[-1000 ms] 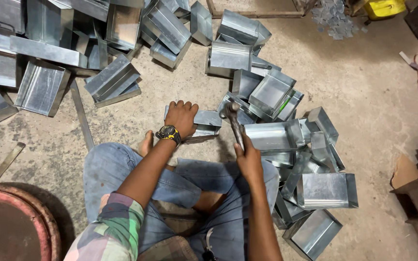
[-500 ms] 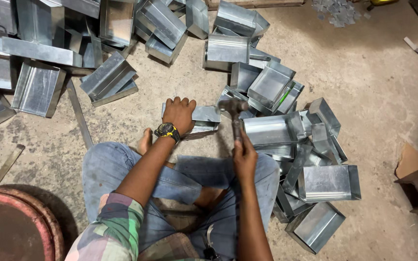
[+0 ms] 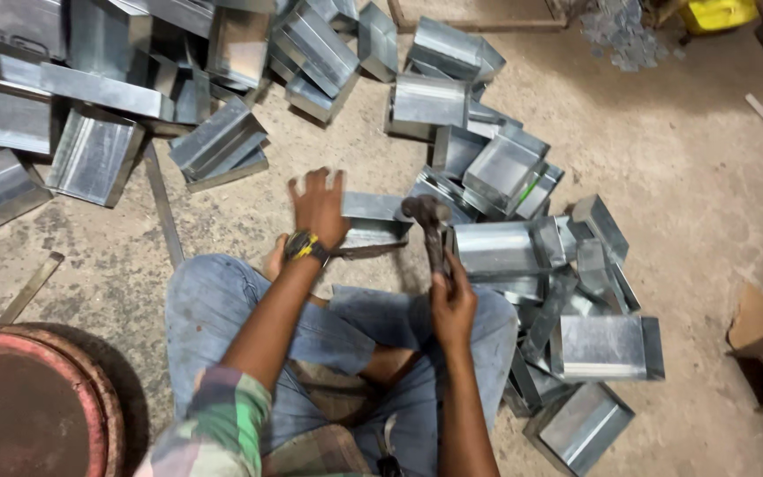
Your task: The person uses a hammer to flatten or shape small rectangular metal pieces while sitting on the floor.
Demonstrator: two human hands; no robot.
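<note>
The right hand [image 3: 452, 305] is closed around a hammer [image 3: 430, 231] handle, head raised just above a folded sheet-metal piece [image 3: 373, 228] lying on the concrete floor [image 3: 691, 177] before the knees. The left hand [image 3: 318, 205], fingers spread open, hovers at that piece's left end, apparently clear of the blow. Finished metal boxes [image 3: 505, 168] lie heaped beyond.

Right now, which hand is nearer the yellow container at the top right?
Right. The right hand, gripping the hammer, sits closer to the yellow container; the left hand is farther left.
</note>
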